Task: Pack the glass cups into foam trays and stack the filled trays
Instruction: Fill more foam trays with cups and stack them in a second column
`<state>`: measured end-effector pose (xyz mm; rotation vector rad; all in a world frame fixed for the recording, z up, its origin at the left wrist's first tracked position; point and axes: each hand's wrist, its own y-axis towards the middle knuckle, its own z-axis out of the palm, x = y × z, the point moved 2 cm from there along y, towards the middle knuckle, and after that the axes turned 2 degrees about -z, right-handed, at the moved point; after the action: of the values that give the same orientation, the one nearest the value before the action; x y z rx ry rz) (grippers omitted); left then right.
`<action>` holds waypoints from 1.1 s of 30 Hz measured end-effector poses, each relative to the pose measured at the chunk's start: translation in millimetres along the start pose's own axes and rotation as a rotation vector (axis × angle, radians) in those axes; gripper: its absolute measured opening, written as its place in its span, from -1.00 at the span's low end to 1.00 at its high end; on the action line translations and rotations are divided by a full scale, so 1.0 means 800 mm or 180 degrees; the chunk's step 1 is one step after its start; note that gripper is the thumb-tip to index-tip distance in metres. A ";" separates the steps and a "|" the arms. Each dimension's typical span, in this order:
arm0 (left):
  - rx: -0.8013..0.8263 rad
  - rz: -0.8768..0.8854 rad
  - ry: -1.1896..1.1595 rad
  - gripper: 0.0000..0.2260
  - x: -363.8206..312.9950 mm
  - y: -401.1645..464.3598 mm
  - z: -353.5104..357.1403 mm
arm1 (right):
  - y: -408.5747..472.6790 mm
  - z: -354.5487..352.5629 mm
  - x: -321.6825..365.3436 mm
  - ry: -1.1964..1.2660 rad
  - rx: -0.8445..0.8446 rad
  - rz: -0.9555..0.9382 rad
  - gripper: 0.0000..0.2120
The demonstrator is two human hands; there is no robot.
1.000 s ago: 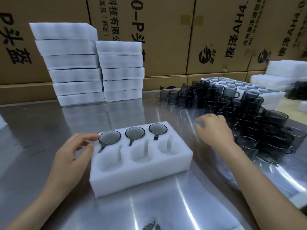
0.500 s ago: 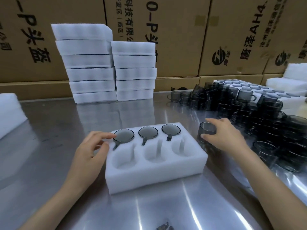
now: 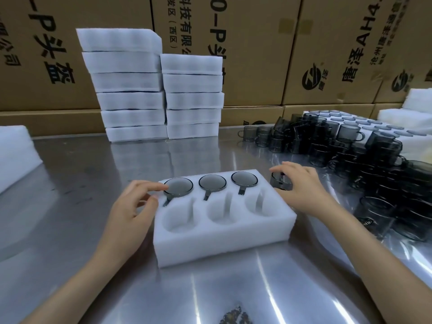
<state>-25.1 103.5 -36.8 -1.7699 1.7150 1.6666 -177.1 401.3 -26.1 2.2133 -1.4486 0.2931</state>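
Glass cups are seen in two places: three are seated in the far row of a white foam tray (image 3: pixel 222 239), and one more, a smoky grey cup (image 3: pixel 280 181), is held at the tray's right end. The tray is laid on the steel bench (image 3: pixel 70 206) with its long axis running left to right, slightly skewed so that the right end lies a little farther away. Six pockets are cut in it, in two rows of three. The far row is filled by the left seated cup (image 3: pixel 178 186), the middle seated cup (image 3: pixel 212 182) and the right seated cup (image 3: pixel 244 179); each is set mouth up, with its handle pointed toward the near row. The three near pockets are unfilled.

The held cup is kept upright, just beside the tray's right wall, and is gripped from above by the curled fingers of the right hand (image 3: pixel 301 190). The left hand (image 3: pixel 131 206) is relaxed and nearly straight-fingered; its fingertips are rested on the tray's top at the rim of the left seated cup, and nothing is grasped by it.

A heap of loose cups (image 3: pixel 374 169) is piled on the bench to the right. Two stacks of foam trays (image 3: pixel 161 94) are stood at the back, before cardboard cartons (image 3: pixel 257 43).
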 end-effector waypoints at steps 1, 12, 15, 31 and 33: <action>-0.0001 0.0001 0.0007 -0.70 0.000 0.000 0.000 | 0.000 0.001 -0.003 -0.0016 -0.0047 0.0039 -0.54; 0.0018 -0.0083 0.0015 -0.70 -0.002 -0.002 -0.001 | -0.037 -0.045 0.047 0.1375 -0.1625 -0.1027 -0.58; 0.0047 -0.0107 0.0011 -0.70 -0.002 -0.002 -0.001 | -0.065 -0.037 0.065 0.1277 -0.1231 -0.1511 -0.53; 0.0050 0.0277 0.0474 -0.71 -0.016 -0.001 -0.003 | -0.085 -0.016 0.081 0.0842 -0.0910 -0.1478 -0.52; 0.0110 0.0456 0.0580 -0.79 -0.025 0.000 -0.002 | -0.087 -0.017 0.081 0.0753 -0.0957 -0.1475 -0.52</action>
<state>-18.7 113.7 -21.0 -1.8747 1.9786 1.5592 -86.0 378.6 -5.9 2.1046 -0.7693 0.1586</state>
